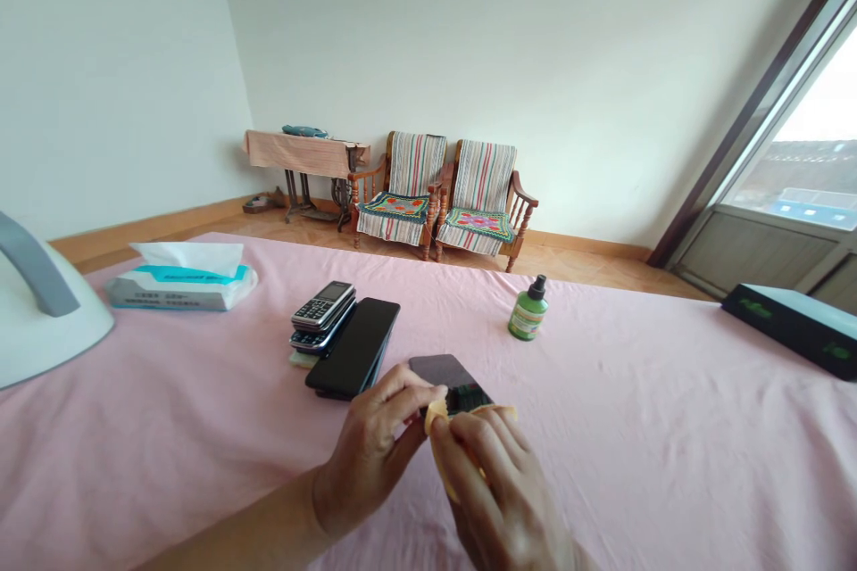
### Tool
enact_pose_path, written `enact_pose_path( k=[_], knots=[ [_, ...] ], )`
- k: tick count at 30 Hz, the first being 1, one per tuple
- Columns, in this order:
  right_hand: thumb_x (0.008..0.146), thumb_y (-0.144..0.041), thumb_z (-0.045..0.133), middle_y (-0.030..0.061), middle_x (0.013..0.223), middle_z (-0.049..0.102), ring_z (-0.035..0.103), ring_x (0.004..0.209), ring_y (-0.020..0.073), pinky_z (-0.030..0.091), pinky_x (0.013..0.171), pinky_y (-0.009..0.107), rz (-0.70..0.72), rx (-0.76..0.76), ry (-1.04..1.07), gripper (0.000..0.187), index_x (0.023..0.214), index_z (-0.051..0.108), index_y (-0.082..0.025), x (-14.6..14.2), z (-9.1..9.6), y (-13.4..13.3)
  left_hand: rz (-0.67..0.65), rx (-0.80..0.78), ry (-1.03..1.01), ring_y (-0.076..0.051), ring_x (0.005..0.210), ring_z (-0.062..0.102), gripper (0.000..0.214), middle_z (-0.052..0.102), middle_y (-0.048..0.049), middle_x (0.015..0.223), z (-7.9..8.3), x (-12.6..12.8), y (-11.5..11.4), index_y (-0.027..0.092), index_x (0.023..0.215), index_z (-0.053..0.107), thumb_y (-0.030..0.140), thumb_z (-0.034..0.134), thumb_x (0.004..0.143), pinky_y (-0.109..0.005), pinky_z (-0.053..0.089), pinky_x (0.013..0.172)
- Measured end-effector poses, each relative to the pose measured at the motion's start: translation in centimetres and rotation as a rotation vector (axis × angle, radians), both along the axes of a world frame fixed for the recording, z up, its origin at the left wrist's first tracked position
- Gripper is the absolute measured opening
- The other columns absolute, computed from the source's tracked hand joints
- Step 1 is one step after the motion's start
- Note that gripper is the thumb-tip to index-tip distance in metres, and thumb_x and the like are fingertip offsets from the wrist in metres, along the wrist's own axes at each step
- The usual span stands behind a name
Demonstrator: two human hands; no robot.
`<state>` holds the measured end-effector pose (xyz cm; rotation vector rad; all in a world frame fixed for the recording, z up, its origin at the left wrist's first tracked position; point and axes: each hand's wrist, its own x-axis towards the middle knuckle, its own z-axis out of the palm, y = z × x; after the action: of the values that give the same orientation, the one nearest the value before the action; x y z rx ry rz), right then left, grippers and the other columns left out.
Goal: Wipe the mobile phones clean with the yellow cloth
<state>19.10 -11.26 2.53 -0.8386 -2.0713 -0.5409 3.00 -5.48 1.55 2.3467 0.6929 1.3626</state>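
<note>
A dark smartphone point(442, 370) lies tilted over the pink cloth, its glossy face up. My left hand point(375, 442) grips its near left edge between thumb and fingers. In my right hand point(499, 486) is a bunched yellow cloth point(438, 415), pressed by the fingers against the phone's near end. Both hands hide the phone's lower part. Just left of them is a stack of black smartphones point(354, 348), and beside it a pile of keypad phones point(325, 305). Beyond my right hand stands a green spray bottle point(528, 310) with a black top.
A tissue pack point(180, 285) and a white appliance with a grey handle point(46, 312) sit at the left. A black box point(790, 330) lies at the far right. Past the pink-covered table point(636, 428) are two wooden armchairs point(478, 196) and a cloth-draped stand point(301, 156).
</note>
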Motion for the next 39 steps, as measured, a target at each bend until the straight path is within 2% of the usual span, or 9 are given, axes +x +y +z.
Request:
enact_pose_path(
  k=[3,10,17,21,25,29,33,36,39],
  knots=[
    [0.088,-0.003,0.043,0.0095,0.073,0.061,0.056,0.066,0.0176,0.047,0.059,0.033,0.007,0.041,-0.043,0.022,0.102,0.060,-0.003,-0.2,0.3,0.0,-0.040,0.004,0.019,-0.016,0.079,0.062,0.020,0.062,-0.0043,0.086,-0.2,-0.2,0.2,0.019,0.107,0.063,0.022,0.051,0.092,-0.024,0.051,0.072],
    [0.086,-0.004,0.050,0.0075,0.070,0.060,0.054,0.061,0.0153,0.046,0.058,0.032,-0.085,0.025,-0.087,0.018,0.100,0.061,-0.007,1.9,0.1,0.0,-0.060,-0.033,-0.017,-0.016,0.085,0.064,0.019,0.064,-0.0063,0.093,-0.7,-0.6,0.6,0.020,0.107,0.064,0.018,0.055,0.091,-0.026,0.053,0.075],
    [0.086,-0.002,0.041,0.0086,0.067,0.062,0.055,0.056,0.0167,0.045,0.050,0.032,-0.050,0.082,-0.233,0.026,0.088,0.066,-0.006,-0.3,1.6,0.4,-0.085,-0.065,-0.035,-0.016,0.087,0.064,0.021,0.065,-0.0056,0.096,-0.8,-0.6,0.8,0.021,0.109,0.064,0.016,0.055,0.090,-0.026,0.053,0.078],
    [0.087,-0.001,0.041,0.0072,0.066,0.064,0.056,0.051,0.0158,0.045,0.048,0.032,-0.068,0.113,-0.348,0.028,0.082,0.067,-0.009,0.5,1.7,0.5,-0.114,-0.083,-0.016,-0.016,0.089,0.065,0.024,0.065,-0.0064,0.099,-0.8,-0.7,0.9,0.021,0.112,0.062,0.015,0.055,0.090,-0.026,0.054,0.078],
    [0.088,-0.001,0.044,0.0043,0.061,0.065,0.056,0.049,0.0142,0.044,0.049,0.030,-0.101,0.154,-0.317,0.027,0.081,0.067,-0.012,2.4,1.3,0.5,-0.136,-0.118,-0.011,-0.016,0.088,0.066,0.026,0.065,-0.0071,0.100,-0.8,-0.6,0.9,0.021,0.114,0.062,0.014,0.057,0.090,-0.025,0.055,0.076],
    [0.089,-0.003,0.047,0.0039,0.067,0.067,0.059,0.054,0.0144,0.044,0.052,0.030,-0.084,0.184,-0.278,0.024,0.082,0.066,-0.015,2.0,0.9,0.5,-0.146,-0.108,0.015,-0.017,0.091,0.065,0.027,0.065,-0.0083,0.101,-0.9,-0.6,0.7,0.019,0.117,0.061,0.014,0.055,0.091,-0.026,0.054,0.080],
    [0.088,-0.003,0.049,0.0029,0.064,0.064,0.055,0.052,0.0136,0.043,0.053,0.030,-0.071,0.142,-0.266,0.020,0.083,0.065,-0.015,1.3,0.5,0.5,-0.161,-0.088,0.076,-0.017,0.094,0.064,0.029,0.064,-0.0089,0.102,-1.1,-0.6,0.6,0.018,0.120,0.058,0.015,0.052,0.092,-0.027,0.054,0.082],
    [0.085,-0.002,0.048,0.0046,0.061,0.059,0.053,0.053,0.0149,0.041,0.051,0.030,-0.073,0.094,-0.200,0.017,0.089,0.062,-0.010,2.2,-0.2,0.6,-0.155,-0.105,0.097,-0.016,0.093,0.063,0.030,0.063,-0.0082,0.102,-1.5,-0.5,1.0,0.019,0.120,0.058,0.014,0.054,0.091,-0.026,0.054,0.081],
    [0.083,-0.003,0.049,0.0065,0.066,0.057,0.050,0.058,0.0161,0.041,0.053,0.031,-0.108,-0.056,-0.082,0.016,0.093,0.059,-0.010,3.4,-1.4,1.0,-0.098,-0.137,0.073,-0.016,0.092,0.063,0.029,0.063,-0.0067,0.103,-1.8,-0.6,1.5,0.020,0.116,0.061,0.012,0.056,0.089,-0.026,0.053,0.081]
  ],
)
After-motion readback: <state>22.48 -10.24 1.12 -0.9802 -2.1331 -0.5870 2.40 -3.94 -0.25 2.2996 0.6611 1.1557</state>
